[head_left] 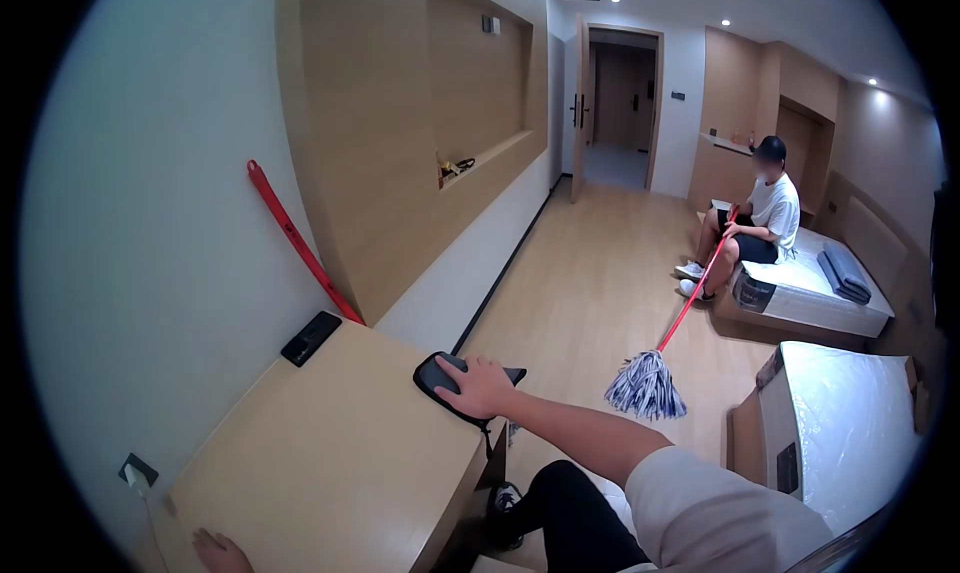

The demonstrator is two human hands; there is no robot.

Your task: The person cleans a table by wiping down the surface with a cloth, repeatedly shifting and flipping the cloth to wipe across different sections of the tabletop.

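Laying the fingers of the right hand (482, 389) over a dark pouch (427, 375), some stretched out, others bent. Covering much of the pouch with the same hand, so hard to make out its opening or its exact kind. Cannot tell whether gripping it or merely pressing on it. Directly beneath those fingers, then: the pouch, at the edge of the bench (330, 453), with a pointed end poking out past the knuckles and a dark cord (488, 440) dangling below.

Well apart from these fingers, at the near end of the bench: the left hand (222, 553), cut off at the wrist by the bottom of the view, with fingers loose and released. Just beyond the left fingers, against the wall, a white plug (136, 475), with its wire running down out of view.

Across the bench from the right fingers, near the wall, a black case (311, 338), too dark to read in detail. Behind it, a red strip (290, 228), with its lower end hidden. Past the right fingers, over the floor, a mop (648, 385) in the hands of another person (775, 211), seated on a plastic-wrapped bed (810, 298).
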